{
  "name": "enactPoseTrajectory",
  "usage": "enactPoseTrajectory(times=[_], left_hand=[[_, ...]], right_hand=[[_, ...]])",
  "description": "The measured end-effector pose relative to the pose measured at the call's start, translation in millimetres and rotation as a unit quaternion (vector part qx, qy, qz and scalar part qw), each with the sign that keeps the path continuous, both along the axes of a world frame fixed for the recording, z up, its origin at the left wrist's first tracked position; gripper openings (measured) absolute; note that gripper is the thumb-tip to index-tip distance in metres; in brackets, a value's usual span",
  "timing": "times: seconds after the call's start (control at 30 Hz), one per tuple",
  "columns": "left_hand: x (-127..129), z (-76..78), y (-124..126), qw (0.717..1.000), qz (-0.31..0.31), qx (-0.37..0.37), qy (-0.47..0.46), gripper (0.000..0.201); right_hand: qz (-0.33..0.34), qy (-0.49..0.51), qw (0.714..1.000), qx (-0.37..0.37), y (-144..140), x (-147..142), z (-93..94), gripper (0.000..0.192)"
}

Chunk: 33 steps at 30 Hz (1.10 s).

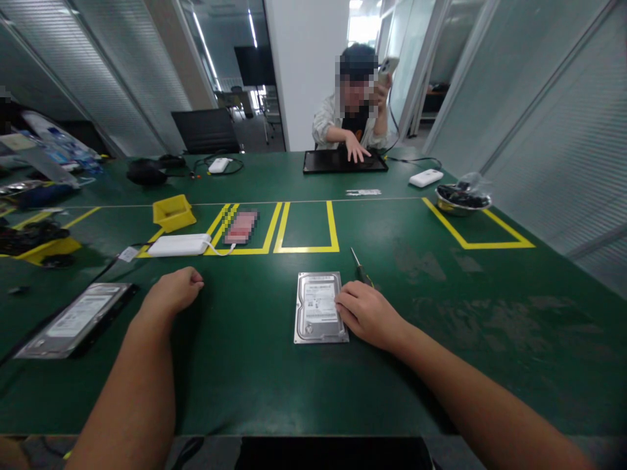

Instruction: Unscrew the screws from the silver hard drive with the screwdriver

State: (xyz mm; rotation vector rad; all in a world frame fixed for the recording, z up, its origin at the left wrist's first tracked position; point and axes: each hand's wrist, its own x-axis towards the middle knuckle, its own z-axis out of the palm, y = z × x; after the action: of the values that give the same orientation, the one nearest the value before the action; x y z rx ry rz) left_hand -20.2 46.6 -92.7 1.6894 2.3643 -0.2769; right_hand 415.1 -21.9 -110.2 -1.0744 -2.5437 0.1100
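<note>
Steel bowl [459, 202] holds dark parts; hard drive [319, 307] under right hand [365, 314].

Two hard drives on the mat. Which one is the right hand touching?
The centre hard drive: the right hand rests its fingers on its right edge, by the screwdriver. The other hard drive lies far left, untouched; the left hand is a loose fist on the mat.

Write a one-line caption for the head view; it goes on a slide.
Right hand rests on a hard drive beside a screwdriver; left hand lies closed on the green table.
</note>
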Motion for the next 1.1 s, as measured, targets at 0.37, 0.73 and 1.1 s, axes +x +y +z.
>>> enactPoseTrajectory(times=[0.37, 0.73, 1.1], left_hand=[[-1.4, -1.5, 0.3, 1.0, 0.005, 0.0, -0.003, 0.023], [-6.4, -4.8, 1.5, 1.0, -0.002, 0.02, -0.015, 0.023], [-0.1, -6.6, 1.4, 0.994, -0.046, 0.092, -0.048, 0.016]], right_hand=[[0.006, 0.016, 1.0, -0.007, 1.3, -0.6, 0.9, 0.021], [0.004, 0.017, 1.0, -0.012, 0.4, -1.4, 2.6, 0.021], [0.004, 0.005, 1.0, -0.006, 0.2, -1.3, 1.6, 0.021]])
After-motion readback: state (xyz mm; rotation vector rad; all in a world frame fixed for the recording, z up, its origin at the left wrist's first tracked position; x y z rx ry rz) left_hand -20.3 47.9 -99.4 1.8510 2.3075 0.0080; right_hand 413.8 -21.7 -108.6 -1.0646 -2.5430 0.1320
